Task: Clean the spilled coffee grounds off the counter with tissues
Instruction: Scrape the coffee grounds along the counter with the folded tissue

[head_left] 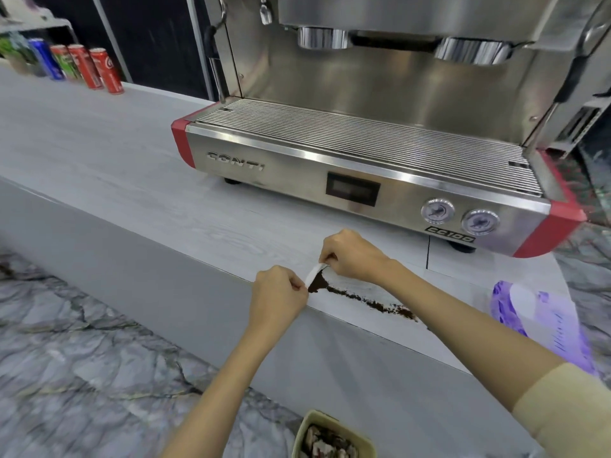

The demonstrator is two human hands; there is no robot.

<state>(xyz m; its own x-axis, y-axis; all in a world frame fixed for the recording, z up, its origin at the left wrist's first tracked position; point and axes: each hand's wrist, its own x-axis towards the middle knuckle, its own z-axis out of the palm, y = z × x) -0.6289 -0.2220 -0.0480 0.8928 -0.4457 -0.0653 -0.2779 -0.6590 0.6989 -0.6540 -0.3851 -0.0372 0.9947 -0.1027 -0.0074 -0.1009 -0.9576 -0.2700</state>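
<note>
"CONTI" is read on the espresso machine (330, 180) front panel, and "CC100" is shown below its two gauges.

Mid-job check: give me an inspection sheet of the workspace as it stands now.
Surface: pale wood-grain counter, a trail of coffee grounds along its front edge.
Job's things: white tissue scooped under a heap of grounds; purple tissue pack to the right.
Clutter: drink cans at far left; espresso machine behind the spill.
Hands: left hand and right hand each pinch one end of the tissue.
Cables: nothing seen.
Surroundings: marbled floor; bin with dark waste below the counter edge.
</note>
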